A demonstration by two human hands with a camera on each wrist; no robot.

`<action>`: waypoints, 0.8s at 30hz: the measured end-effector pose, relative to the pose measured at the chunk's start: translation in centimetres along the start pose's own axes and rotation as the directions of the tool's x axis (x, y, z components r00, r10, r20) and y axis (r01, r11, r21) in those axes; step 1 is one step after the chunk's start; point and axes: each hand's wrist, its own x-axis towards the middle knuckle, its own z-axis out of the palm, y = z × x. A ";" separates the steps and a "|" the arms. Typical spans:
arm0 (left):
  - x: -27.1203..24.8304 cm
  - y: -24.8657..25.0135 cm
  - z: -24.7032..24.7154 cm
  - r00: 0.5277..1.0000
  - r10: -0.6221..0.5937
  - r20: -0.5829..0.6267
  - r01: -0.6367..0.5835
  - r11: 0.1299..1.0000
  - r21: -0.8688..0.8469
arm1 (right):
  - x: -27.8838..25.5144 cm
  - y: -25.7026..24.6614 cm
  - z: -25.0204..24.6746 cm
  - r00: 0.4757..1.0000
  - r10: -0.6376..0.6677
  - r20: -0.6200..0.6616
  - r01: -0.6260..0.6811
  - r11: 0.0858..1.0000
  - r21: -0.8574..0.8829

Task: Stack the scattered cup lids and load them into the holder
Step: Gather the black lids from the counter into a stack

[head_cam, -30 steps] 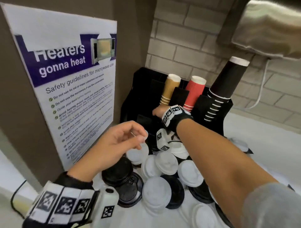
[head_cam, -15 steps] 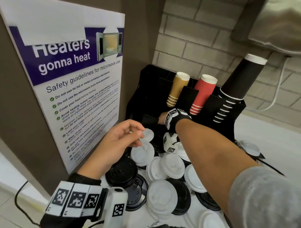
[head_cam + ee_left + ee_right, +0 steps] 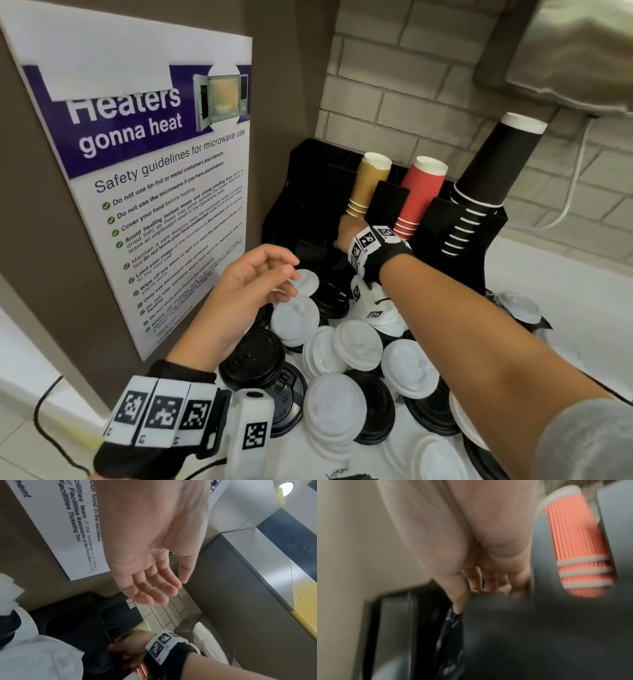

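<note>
Several white lids point(image 3: 356, 342) and black lids point(image 3: 253, 356) lie scattered on the counter in front of a black holder point(image 3: 308, 192). My left hand point(image 3: 284, 277) hovers just above the far white lids, fingers loosely curled, palm empty point(image 3: 163, 588). My right hand point(image 3: 342, 233) reaches down into a front slot of the holder. In the blurred right wrist view its thumb and fingers point(image 3: 479, 588) close around a stack of glossy black lids point(image 3: 452, 622). The fingertips are hidden inside the slot in the head view.
Tan cups point(image 3: 368, 185), red cups point(image 3: 419, 195) and black cups point(image 3: 486, 171) lean out of the holder's back slots. A brown panel with a microwave poster point(image 3: 154, 205) stands close on the left. A steel dispenser point(image 3: 565, 51) hangs over the right.
My left hand has sunk slightly toward the white lids and its fingers have loosened. My right hand stays in the holder slot, barely shifted.
</note>
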 end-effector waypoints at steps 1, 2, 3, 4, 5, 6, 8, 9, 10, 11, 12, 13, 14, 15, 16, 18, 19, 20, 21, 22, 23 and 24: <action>0.0 -0.1 0.2 1.000 0.002 -0.011 -0.002 1.000 0.001 | -0.4 -0.2 -0.7 1.000 -0.020 -0.013 0.022 0.993 0.118; 0.0 -0.3 0.3 0.999 -0.003 -0.039 0.002 1.000 -0.005 | -0.8 -0.2 -1.5 0.998 -0.044 -0.039 0.050 0.983 0.177; 0.1 -0.5 0.4 0.997 -0.011 -0.078 0.010 1.000 -0.009 | -1.3 -0.1 -2.6 0.991 0.034 -0.127 -0.001 0.968 0.251; 0.2 -0.8 0.4 0.992 -0.022 -0.122 0.021 1.000 -0.010 | -2.2 0.4 -3.4 0.955 0.078 -0.286 0.014 0.952 0.307; 0.3 -1.1 0.5 0.986 -0.030 -0.162 0.030 1.000 -0.001 | -3.0 0.8 -4.0 0.921 0.084 -0.381 0.062 0.932 0.357; 0.4 -1.2 0.7 0.980 -0.039 -0.193 0.042 0.999 0.011 | -4.1 1.1 -4.5 0.911 0.069 -0.407 0.127 0.892 0.434; 0.7 -1.2 1.3 0.979 -0.052 -0.198 0.059 0.998 0.028 | -6.9 1.2 -4.9 0.953 -0.035 -0.300 0.228 0.734 0.640; 0.8 -1.1 1.7 0.982 -0.047 -0.183 0.054 0.998 0.031 | -8.5 0.9 -4.6 0.971 -0.131 -0.202 0.239 0.618 0.749; 1.0 -1.1 2.0 0.985 -0.035 -0.167 0.040 0.999 0.029 | -10.1 0.5 -4.3 0.963 -0.240 -0.120 0.229 0.505 0.832; 1.2 -1.0 2.3 0.989 -0.010 -0.150 0.013 1.000 0.023 | -11.1 0.4 -3.9 0.941 -0.333 -0.059 0.199 0.407 0.892; 1.3 -1.0 2.6 0.991 0.028 -0.132 -0.026 1.000 0.017 | -12.0 0.3 -3.4 0.916 -0.401 -0.002 0.155 0.350 0.924; 1.4 -0.9 2.8 0.991 0.069 -0.117 -0.068 0.998 0.019 | -12.6 0.4 -2.8 0.898 -0.440 0.025 0.138 0.334 0.932; 1.2 -0.8 3.1 0.989 0.108 -0.104 -0.105 0.994 0.033 | -13.0 0.7 -2.3 0.886 -0.464 0.030 0.140 0.327 0.935; 1.0 -0.9 3.3 0.985 0.142 -0.095 -0.138 0.989 0.049 | -13.3 1.0 -2.1 0.881 -0.472 0.032 0.139 0.324 0.936; 0.6 -0.9 3.5 0.982 0.168 -0.091 -0.162 0.985 0.067 | -13.8 1.2 -2.0 0.884 -0.467 0.033 0.133 0.317 0.939; -0.3 -0.9 3.9 0.977 0.197 -0.080 -0.188 0.976 0.107 | -14.6 1.8 -1.8 0.869 -0.494 0.027 0.145 0.308 0.940; -0.7 -1.0 4.0 0.977 0.201 -0.068 -0.191 0.974 0.123 | -15.0 2.1 -1.7 0.853 -0.522 0.022 0.171 0.318 0.933; -1.0 -1.1 4.1 0.979 0.196 -0.054 -0.187 0.973 0.135 | -15.4 2.3 -1.7 0.837 -0.547 0.017 0.194 0.327 0.925; -1.2 -1.1 4.1 0.981 0.188 -0.041 -0.180 0.972 0.150 | -15.8 2.5 -1.6 0.822 -0.569 0.018 0.212 0.335 0.918; -1.5 -1.1 4.1 0.983 0.182 -0.031 -0.174 0.969 0.175 | -16.1 2.6 -1.5 0.813 -0.582 0.015 0.221 0.333 0.916; -1.7 -1.0 4.2 0.983 0.183 -0.023 -0.175 0.962 0.208 | -16.3 2.6 -1.4 0.808 -0.589 0.013 0.223 0.327 0.918; -1.8 -0.8 4.2 0.983 0.185 -0.018 -0.175 0.953 0.246 | -16.5 2.6 -1.4 0.807 -0.590 0.008 0.224 0.320 0.920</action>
